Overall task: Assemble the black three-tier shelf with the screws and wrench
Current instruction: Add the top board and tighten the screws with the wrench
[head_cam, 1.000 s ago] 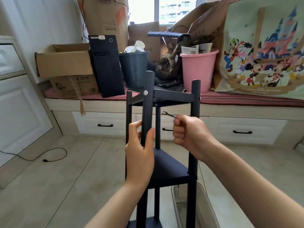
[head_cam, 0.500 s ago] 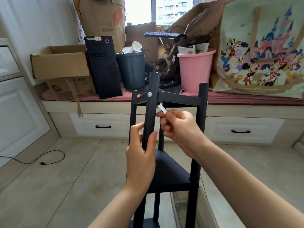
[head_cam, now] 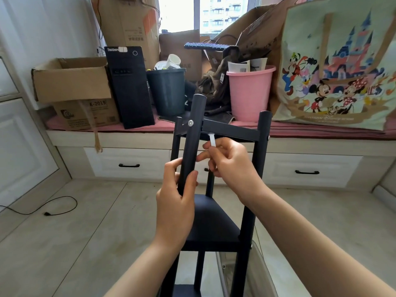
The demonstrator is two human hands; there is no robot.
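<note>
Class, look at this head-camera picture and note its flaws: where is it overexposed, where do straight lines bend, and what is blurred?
Head view: the window behind the boxes is blown out to near white; wide-angle distortion bows the cabinet at the left edge; the wrench pinched by the right hand is a pale smear; the left hand and shelf post are sharp.

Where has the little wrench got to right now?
The wrench is in the middle of the head view, pinched in the right hand, its tip up under the shelf's top tier, just right of the post the left hand grips.
</note>
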